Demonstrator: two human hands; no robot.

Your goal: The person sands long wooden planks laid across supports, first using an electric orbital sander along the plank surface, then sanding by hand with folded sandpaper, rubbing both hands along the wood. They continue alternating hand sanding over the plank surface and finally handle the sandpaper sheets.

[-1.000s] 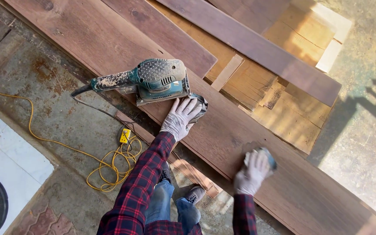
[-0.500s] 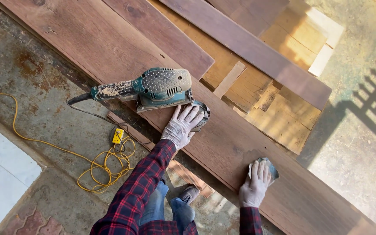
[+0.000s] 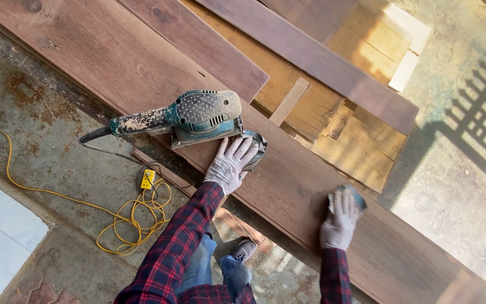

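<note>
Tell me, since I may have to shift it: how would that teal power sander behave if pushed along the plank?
The sander sits on a flat base on the plank, so it would probably slide, not roll. Its bulky motor housing suggests weight. Its cord trailing off the edge might drag.

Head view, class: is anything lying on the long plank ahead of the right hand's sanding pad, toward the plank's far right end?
Nothing visible. The right hand presses the sanding pad on the plank; the sander sits behind, beside the left hand.

You wear pale, dusty work gloves on your left hand (image 3: 230, 165) and right hand (image 3: 340, 223), red-and-navy plaid flannel sleeves, blue jeans and grey shoes at the frame's bottom centre.
</note>
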